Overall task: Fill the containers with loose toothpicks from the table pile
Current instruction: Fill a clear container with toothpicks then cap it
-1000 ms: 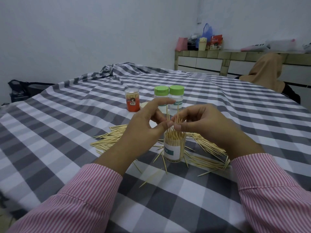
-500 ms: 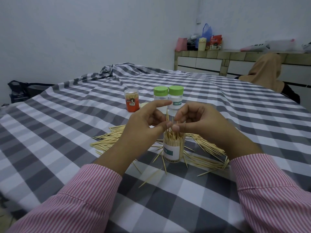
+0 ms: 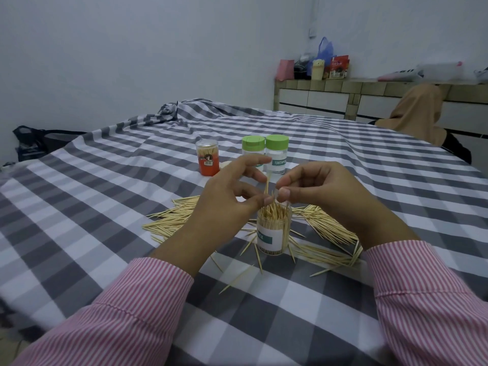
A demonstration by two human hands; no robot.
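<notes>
Loose toothpicks lie on the checked cloth, below and around the fingers. Directly under the fingertips stands the open jar, packed with picks. The left hand and right hand both pinch upright picks above its mouth, thumbs almost touching. Beyond the fingers stand a red jar and two green-capped jars.

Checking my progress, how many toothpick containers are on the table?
4: the open container under the hands, two green-lidded containers side by side behind, the orange container left of them.
</notes>
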